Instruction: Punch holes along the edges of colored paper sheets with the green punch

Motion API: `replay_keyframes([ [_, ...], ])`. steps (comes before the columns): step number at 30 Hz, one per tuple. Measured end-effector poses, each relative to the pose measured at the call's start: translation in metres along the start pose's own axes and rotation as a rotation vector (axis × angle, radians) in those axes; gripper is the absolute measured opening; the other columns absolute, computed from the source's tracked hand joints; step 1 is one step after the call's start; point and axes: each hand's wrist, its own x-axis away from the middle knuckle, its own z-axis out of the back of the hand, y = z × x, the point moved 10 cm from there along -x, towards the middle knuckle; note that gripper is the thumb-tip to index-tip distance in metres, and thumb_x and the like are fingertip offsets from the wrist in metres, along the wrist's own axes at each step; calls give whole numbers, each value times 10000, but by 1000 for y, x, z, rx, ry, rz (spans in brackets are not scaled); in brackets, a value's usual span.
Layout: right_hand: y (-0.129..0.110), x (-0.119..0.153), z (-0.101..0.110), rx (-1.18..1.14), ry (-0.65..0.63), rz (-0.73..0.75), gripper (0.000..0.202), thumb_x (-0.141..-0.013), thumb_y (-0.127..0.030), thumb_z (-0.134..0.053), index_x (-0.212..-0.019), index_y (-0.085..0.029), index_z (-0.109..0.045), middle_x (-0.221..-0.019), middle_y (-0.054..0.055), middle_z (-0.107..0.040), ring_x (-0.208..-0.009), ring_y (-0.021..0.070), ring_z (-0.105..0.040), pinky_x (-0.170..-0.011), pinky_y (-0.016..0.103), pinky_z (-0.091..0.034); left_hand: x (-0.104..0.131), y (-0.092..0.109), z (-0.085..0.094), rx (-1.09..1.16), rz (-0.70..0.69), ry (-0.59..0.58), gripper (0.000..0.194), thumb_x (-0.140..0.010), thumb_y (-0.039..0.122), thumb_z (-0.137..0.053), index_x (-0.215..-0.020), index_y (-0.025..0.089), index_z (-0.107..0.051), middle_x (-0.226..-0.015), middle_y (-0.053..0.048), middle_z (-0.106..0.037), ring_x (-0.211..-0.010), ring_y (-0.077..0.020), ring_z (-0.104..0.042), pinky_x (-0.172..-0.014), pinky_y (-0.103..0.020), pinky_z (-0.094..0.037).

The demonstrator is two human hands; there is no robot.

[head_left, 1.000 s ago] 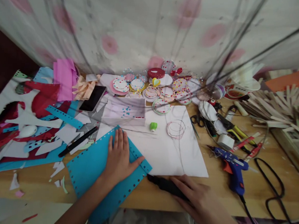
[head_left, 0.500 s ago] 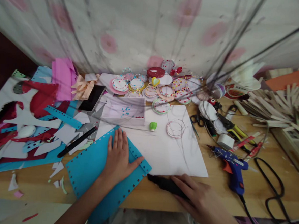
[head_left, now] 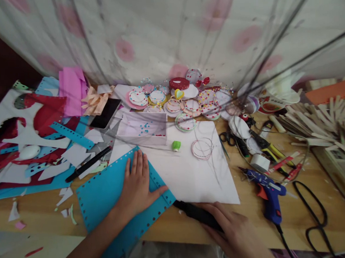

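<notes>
Nearest, the right hand [head_left: 231, 228] has its fingers wrapped around the black hand tool [head_left: 201, 216], whose narrow end meets the right corner of the blue sheet [head_left: 106, 197] at the front of the wooden table [head_left: 163, 232]; whether its tip bites the sheet I cannot tell. At least 2 sheet edges carry rows of dark, hole-like marks, so good work here probably means lining the tip up with the existing row before squeezing, with even spacing and the tool level. Just beyond, the left hand [head_left: 136, 180] lies flat, fingers extended, thumb toward that corner: a sensible hold, since firm pressure should stop the sheet from twisting, provided the thumb stays clear of the tip. The sheet overlaps the white paper [head_left: 202, 181]; seating only the blue layer in the tool seems wise. Farther back stand the white box [head_left: 158, 139] and decorated discs [head_left: 186, 122].
</notes>
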Motion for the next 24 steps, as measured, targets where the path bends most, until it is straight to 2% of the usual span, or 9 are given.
replay_keyframes([
  [7,-4,10,0,43,132,37,284,-973,-330,-406,-1207,-185,-474,-974,93,-685,-702,199,-695,-568,294,-559,3,5,0,8,6,-4,1253,-632,876,-393,-1419,-87,-246,-1516,-325,-141,-1421,-418,-91,-1126,-580,-110],
  [14,-11,16,8,124,285,88,281,-974,-311,-409,-1168,-142,-523,-938,110,-708,-678,188,-704,-552,266,-560,1,4,-1,4,7,-15,1284,-610,892,-386,-1411,-102,-255,-1513,-334,-138,-1421,-421,-87,-1129,-578,-96],
  [24,-4,19,-2,-18,245,-90,266,-947,-322,-429,-1155,-201,-543,-980,83,-701,-751,198,-715,-588,274,-579,1,4,-2,16,16,-29,1393,-509,946,-373,-1415,-103,-232,-1508,-347,-131,-1418,-431,-83,-1126,-587,-77],
])
